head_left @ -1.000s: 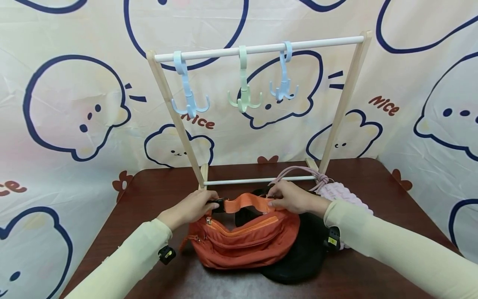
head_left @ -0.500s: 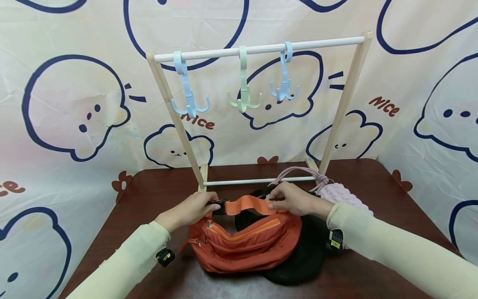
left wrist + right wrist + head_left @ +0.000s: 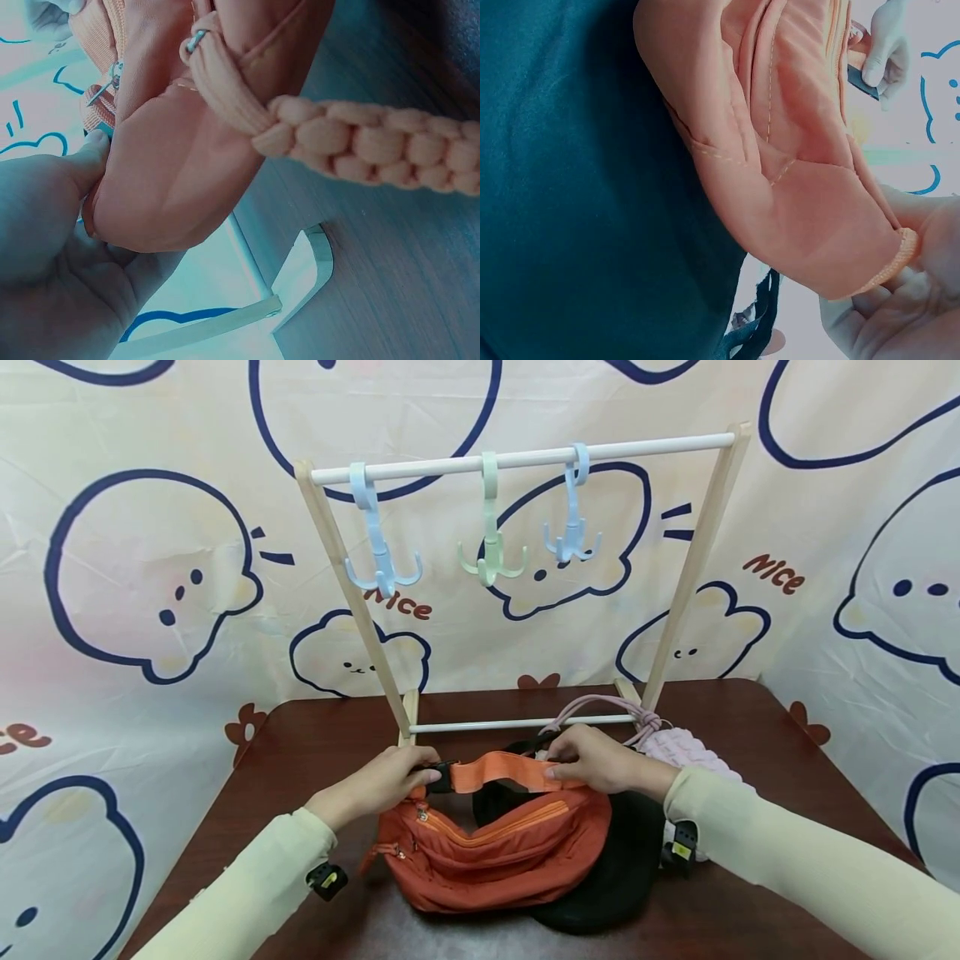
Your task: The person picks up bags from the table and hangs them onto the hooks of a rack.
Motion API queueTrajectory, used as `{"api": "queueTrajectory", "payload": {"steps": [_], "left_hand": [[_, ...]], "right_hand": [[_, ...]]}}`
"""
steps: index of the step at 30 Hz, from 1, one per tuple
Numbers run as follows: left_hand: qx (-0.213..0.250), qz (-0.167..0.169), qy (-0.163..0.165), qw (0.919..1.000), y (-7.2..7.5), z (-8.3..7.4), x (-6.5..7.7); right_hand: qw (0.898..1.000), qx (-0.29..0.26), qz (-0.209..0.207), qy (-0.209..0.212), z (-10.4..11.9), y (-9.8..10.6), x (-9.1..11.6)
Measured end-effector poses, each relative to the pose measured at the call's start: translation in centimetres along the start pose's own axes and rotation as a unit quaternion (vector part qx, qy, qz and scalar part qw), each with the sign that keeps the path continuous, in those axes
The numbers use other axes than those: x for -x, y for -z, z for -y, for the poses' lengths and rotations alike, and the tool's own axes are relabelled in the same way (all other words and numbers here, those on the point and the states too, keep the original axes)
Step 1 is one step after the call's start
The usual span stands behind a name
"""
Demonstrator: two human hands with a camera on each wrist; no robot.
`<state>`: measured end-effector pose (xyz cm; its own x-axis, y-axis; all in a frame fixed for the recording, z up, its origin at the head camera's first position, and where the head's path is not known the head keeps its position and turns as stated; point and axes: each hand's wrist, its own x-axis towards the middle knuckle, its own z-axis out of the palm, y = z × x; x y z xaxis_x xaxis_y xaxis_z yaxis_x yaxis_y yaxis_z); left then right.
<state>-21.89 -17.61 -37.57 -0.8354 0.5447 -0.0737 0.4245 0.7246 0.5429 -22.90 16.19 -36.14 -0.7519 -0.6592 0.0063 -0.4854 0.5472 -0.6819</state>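
Note:
An orange waist bag (image 3: 502,868) sits on the table with its zips facing the front. At its upper left corner, my left hand (image 3: 384,783) pinches the strap (image 3: 498,768) by its black buckle (image 3: 441,778). Opposite it, my right hand (image 3: 603,762) grips the strap's right end at the other corner. Between both hands the strap bows slightly above the bag. A braided orange zip pull (image 3: 375,146) dangles from the bag in the left wrist view. Behind and to the right lies a black bag-like item (image 3: 633,868), partly covered by the orange one.
A wooden rack (image 3: 693,568) with a white top bar (image 3: 660,447) stands at the back. Two blue hooks (image 3: 381,552) and a green hook (image 3: 491,547) hang from it. A lilac knitted bag (image 3: 690,747) lies right of the black item, its cords reaching the rack's lower bar (image 3: 510,724).
My right hand has shifted slightly right, and the strap between the hands looks a little more stretched. The orange bag's front has come slightly lower and nearer. The hooks stay put.

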Motion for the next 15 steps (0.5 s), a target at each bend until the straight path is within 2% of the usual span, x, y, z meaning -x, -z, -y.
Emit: {"api": "queueTrajectory", "payload": {"steps": [6,15], "left_hand": [[0.017,0.002,0.001,0.9999,0.14,-0.29,0.1],[0.0,-0.001,-0.014,0.9999,0.36,-0.2,0.41]], "right_hand": [[1.0,0.004,-0.003,-0.005,-0.15,0.34,0.39],[1.0,0.0,0.0,-0.014,-0.53,0.62,0.88]]}}
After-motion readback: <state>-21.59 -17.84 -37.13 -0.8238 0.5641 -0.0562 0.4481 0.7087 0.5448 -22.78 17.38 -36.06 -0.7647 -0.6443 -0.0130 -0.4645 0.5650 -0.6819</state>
